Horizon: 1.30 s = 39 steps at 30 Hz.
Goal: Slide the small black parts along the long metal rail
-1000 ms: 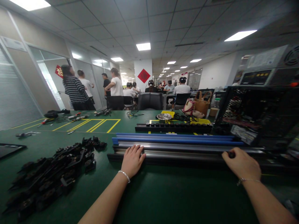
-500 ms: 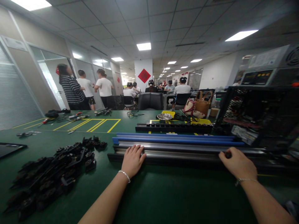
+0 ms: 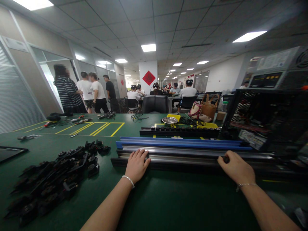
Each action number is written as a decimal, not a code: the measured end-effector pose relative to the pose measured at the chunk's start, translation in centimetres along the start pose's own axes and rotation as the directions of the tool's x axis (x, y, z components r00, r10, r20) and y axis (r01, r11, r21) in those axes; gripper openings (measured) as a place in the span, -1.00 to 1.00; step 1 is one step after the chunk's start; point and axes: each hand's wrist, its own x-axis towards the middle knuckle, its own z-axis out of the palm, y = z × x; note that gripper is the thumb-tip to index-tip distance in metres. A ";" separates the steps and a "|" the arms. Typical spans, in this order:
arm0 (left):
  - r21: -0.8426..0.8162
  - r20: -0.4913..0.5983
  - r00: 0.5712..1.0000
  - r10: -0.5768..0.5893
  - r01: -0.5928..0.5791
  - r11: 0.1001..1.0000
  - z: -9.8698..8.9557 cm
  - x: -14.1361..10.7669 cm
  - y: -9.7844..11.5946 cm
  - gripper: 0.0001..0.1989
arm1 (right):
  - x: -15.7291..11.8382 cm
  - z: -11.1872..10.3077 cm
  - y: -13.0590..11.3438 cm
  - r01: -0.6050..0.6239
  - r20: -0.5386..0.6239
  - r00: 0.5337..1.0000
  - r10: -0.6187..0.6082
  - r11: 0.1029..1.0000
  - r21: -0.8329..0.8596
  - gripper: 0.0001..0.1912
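Note:
My left hand [image 3: 137, 166] lies with fingers stretched over the left part of a long black rail [image 3: 183, 160] with a shiny groove. Over the right part of the same rail, my right hand [image 3: 237, 166] is closed around a small dark round knob [image 3: 226, 159], mostly hidden by the fingers. Behind the black rail runs a second, silver-topped rail [image 3: 192, 150]. A long blue rail [image 3: 178, 141] lies beyond that one. To the left of my left hand, a pile of black mechanical parts [image 3: 60, 173] spreads over the green table [image 3: 168, 199].
Farther back lie a rail with small black pieces [image 3: 178, 131], a metal dish [image 3: 169, 120] and yellow trays [image 3: 209, 124]. An open computer case [image 3: 260, 115] stands at the right. Tools [image 3: 80, 120] lie at the back left. Several people sit or stand beyond the table.
My right hand has slid left along the rail with the dark knob. My left hand has stayed in place. In the background, standing people have shifted and another person shows.

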 end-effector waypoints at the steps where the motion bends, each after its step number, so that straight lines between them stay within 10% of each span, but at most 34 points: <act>1: 0.003 -0.001 1.000 0.000 0.000 1.000 0.0 0.0 0.0 -0.58 | 0.0 0.2 -0.2 0.018 -0.014 1.000 -0.018 1.000 -0.003 -0.75; 39: 0.019 -0.026 1.000 0.012 -0.012 1.000 0.5 0.0 0.0 -0.58 | -1.2 0.4 -4.9 0.174 0.046 0.984 -0.173 0.984 -0.028 -0.77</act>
